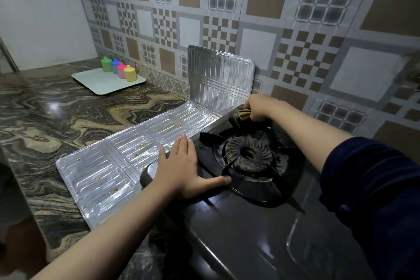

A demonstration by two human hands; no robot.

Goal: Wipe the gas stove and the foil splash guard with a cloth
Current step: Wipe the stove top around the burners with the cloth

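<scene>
A black glass gas stove (245, 229) fills the lower right, with a round burner (247, 154) under a black pan support. The foil splash guard (113, 159) lies flat on the counter left of the stove, dotted with yellow spots, and its end panel (218, 75) stands upright behind. My left hand (181, 166) rests flat on the stove's left edge, fingers straight, thumb stretched toward the burner. My right hand (259, 107) grips a bunched brown striped cloth (243, 114) at the stove's far left corner, close to the upright foil panel.
The marbled stone counter (56, 111) stretches left. A white tray (100, 84) at the back carries several small coloured lidded jars (119, 69). A patterned tile wall (295, 29) stands right behind the stove.
</scene>
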